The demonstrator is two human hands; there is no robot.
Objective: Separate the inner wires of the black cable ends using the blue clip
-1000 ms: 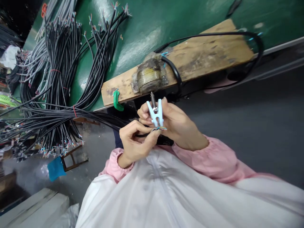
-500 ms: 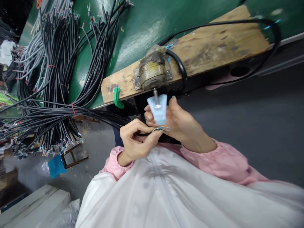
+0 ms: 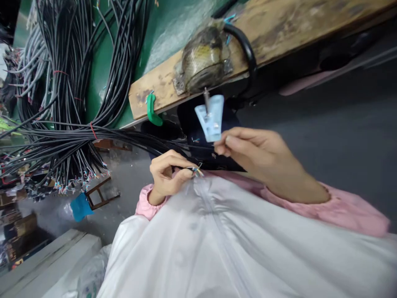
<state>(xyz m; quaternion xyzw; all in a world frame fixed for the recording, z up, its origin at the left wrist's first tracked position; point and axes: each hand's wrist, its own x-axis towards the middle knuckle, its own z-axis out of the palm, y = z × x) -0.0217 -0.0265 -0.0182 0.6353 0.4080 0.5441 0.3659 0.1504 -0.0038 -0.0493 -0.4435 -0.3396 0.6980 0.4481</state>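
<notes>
My left hand [image 3: 170, 173] is closed around the end of a black cable, thumb against the bent index finger. Thin coloured wires [image 3: 197, 169] fan out from that end past the thumb. To the right, my right hand [image 3: 257, 155] pinches thumb and fingertips together at the lower end of a light-blue plastic clip [image 3: 211, 120]. Whether the fingertips touch the clip, or what lies between them, I cannot make out. The clip hangs on a metal shaft [image 3: 206, 97] that sticks out of a small, yellowish, tape-wrapped motor [image 3: 203, 60].
The motor sits on a wooden board [image 3: 297, 31] along the edge of a green table [image 3: 102, 85]. A green hook-shaped clamp [image 3: 152, 109] grips the board's left end. Bundles of black cables [image 3: 65, 54] lie on the left. A stool with a blue seat [image 3: 81, 207] stands below.
My right hand has moved from behind the clip to its lower right, closing into a pinch. My left hand with the cable has shifted slightly left. The clip has turned, and the view has shifted.
</notes>
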